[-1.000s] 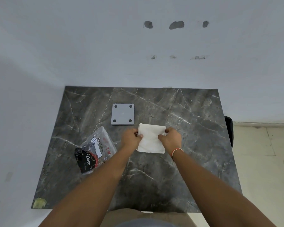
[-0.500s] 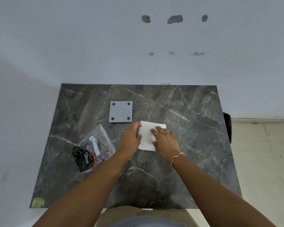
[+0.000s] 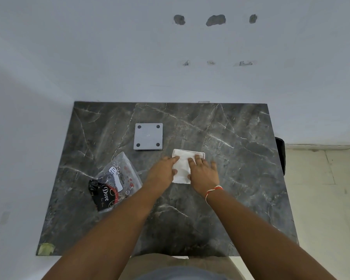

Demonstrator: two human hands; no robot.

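A folded white cloth (image 3: 182, 165) lies flat on the dark marble table (image 3: 230, 178), a little right of the middle. My left hand (image 3: 163, 169) rests on the cloth's left edge, fingers stretched along it and the thumb touching the cloth. My right hand (image 3: 202, 171) lies flat over the cloth's right half with fingers spread and straight, pressing it down. A red and white thread band circles my right wrist.
A grey square plate (image 3: 148, 139) with a hole in each corner lies behind the cloth to the left. A clear plastic bag (image 3: 117, 174) holding a black Dove packet (image 3: 104, 196) lies at the left. Walls border the table at back and left; a dark object (image 3: 280, 156) sits at its right edge.
A second ago both hands pinched the cloth's side edges and held it up. The cloth is now down on the table, and my right hand has slid across it, flattening it.
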